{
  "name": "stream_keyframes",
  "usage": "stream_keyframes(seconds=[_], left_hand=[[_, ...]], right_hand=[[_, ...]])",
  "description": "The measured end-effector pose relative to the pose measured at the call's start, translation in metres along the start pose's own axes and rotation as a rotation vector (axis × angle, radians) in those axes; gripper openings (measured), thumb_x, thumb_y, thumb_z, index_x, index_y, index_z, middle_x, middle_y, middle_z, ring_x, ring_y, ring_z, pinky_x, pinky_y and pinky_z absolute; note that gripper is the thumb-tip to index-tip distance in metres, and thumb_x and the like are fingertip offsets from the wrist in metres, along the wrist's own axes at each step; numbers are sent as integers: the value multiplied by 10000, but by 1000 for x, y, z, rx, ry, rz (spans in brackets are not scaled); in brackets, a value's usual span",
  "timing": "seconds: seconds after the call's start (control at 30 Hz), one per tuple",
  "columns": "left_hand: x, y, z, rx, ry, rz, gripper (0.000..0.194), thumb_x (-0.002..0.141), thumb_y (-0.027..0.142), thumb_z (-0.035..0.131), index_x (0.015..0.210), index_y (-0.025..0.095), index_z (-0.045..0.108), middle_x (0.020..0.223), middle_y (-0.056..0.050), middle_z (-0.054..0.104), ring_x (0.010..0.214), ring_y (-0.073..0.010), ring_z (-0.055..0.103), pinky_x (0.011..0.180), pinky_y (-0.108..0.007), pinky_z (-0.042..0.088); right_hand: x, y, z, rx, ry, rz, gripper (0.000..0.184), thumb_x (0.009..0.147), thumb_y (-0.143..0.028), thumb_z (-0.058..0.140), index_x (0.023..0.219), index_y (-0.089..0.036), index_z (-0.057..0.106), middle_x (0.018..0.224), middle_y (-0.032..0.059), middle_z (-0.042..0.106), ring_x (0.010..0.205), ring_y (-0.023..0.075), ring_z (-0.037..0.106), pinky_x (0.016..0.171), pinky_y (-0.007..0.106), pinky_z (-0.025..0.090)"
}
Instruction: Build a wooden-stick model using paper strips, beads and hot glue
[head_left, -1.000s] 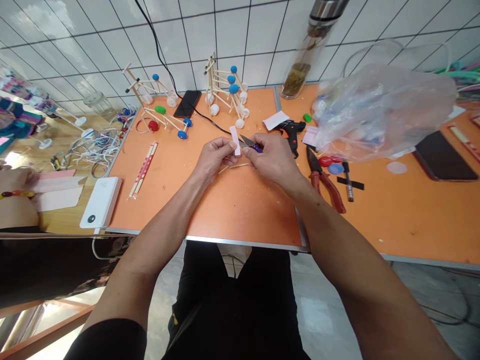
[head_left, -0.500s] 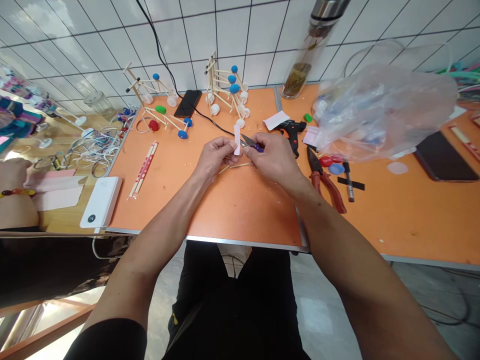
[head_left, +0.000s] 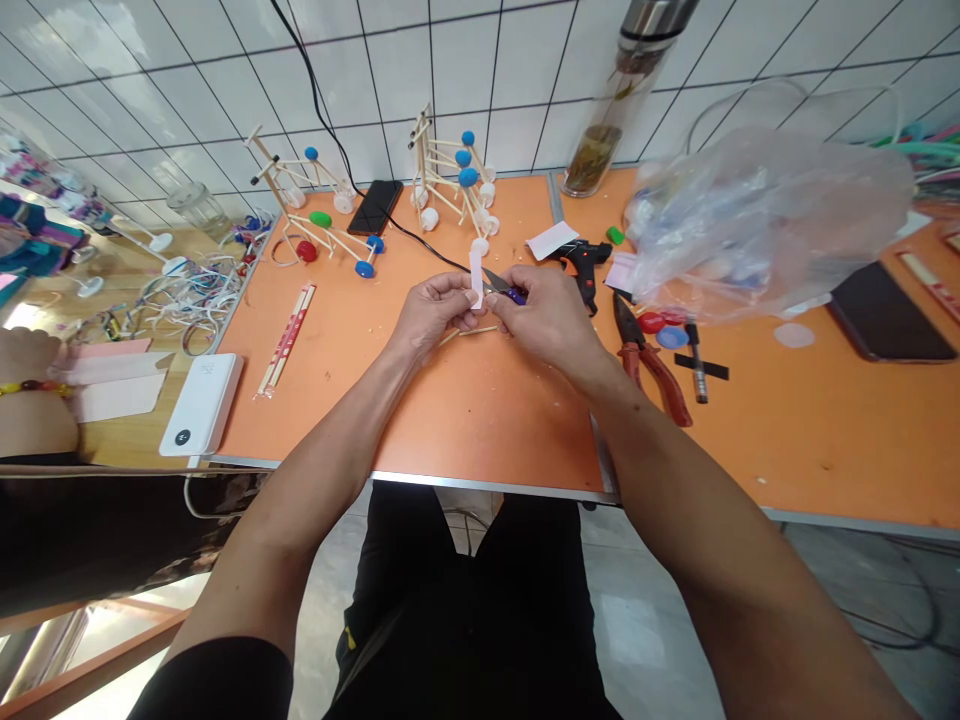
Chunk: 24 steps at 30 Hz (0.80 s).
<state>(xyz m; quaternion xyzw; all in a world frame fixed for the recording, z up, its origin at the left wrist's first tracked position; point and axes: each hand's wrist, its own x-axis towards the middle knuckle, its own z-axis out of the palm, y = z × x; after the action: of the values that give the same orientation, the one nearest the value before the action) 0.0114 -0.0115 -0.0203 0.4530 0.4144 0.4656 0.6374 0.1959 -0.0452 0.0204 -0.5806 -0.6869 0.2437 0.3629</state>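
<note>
My left hand (head_left: 436, 308) pinches a narrow pale pink paper strip (head_left: 476, 278) upright between thumb and fingers. Just right of it, my right hand (head_left: 553, 318) is closed around small purple-handled scissors (head_left: 496, 281), whose grey blade points up and left beside the strip. The fingers cover most of the handles. Under the hands, thin wooden sticks (head_left: 480, 331) lie on the orange table (head_left: 480, 410). Beyond them stands a stick frame (head_left: 448, 180) with blue and white caps.
A second stick frame (head_left: 321, 218), a phone (head_left: 377, 207) and wrapped chopsticks (head_left: 286, 340) lie left; a power bank (head_left: 202, 403) sits at the edge. To the right are a glue gun (head_left: 586, 262), pliers (head_left: 649, 365), a marker (head_left: 697, 365) and a plastic bag (head_left: 772, 220). Another person's arm (head_left: 34, 395) rests far left.
The paper strip has shifted very slightly to the right and tilted a little. Both hands stay in nearly the same place, with their grips unchanged.
</note>
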Motion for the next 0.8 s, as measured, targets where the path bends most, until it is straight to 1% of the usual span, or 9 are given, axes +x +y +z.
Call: stream_keyframes(seconds=[0.1,0.17,0.27,0.37,0.5,0.67,0.8], left_hand=[[0,0,1,-7,-15,12,227,868,232,987,957,176,786,777,9,829,564,-75,711,603,-176,580],[1,0,1,-13,-16,19,241,891,269,994,931,177,775,776,9,824,547,-73,698,577,-176,561],[2,-1,1,11,8,14,331,909,353,1018,866,184,737,762,13,812,534,-64,679,555,-167,533],[3,-2,0,30,21,17,394,899,400,1044,844,187,717,747,15,805,535,-61,672,551,-160,522],[3,-2,0,46,24,24,400,910,427,1039,854,189,722,779,1,827,540,-62,673,547,-157,519],[4,-3,-1,81,39,20,427,897,461,1044,845,203,708,734,18,793,557,-80,693,551,-161,526],[4,-4,-3,71,22,46,412,916,445,1021,833,204,698,762,2,815,564,-81,689,556,-166,523]], right_hand=[[0,0,1,-10,0,-1,311,908,-185,738,709,-247,507,735,8,592,752,195,493,738,374,315],[0,0,1,-11,-2,-7,292,909,-193,735,715,-246,523,725,6,586,752,197,488,735,375,311],[-1,0,1,-11,-5,-16,246,914,-207,727,736,-246,562,704,2,569,761,206,488,732,374,312],[-2,0,1,-13,-4,-12,242,914,-210,734,738,-244,571,707,2,569,762,207,488,738,375,317],[-1,1,2,-9,-4,-12,245,915,-209,739,738,-242,573,721,4,580,765,207,493,746,378,319],[0,3,3,-22,-4,-18,244,917,-216,732,739,-244,567,723,4,575,759,206,484,740,376,315],[0,1,2,-18,-2,-3,266,926,-208,735,732,-244,557,727,6,583,758,206,488,739,377,311]])
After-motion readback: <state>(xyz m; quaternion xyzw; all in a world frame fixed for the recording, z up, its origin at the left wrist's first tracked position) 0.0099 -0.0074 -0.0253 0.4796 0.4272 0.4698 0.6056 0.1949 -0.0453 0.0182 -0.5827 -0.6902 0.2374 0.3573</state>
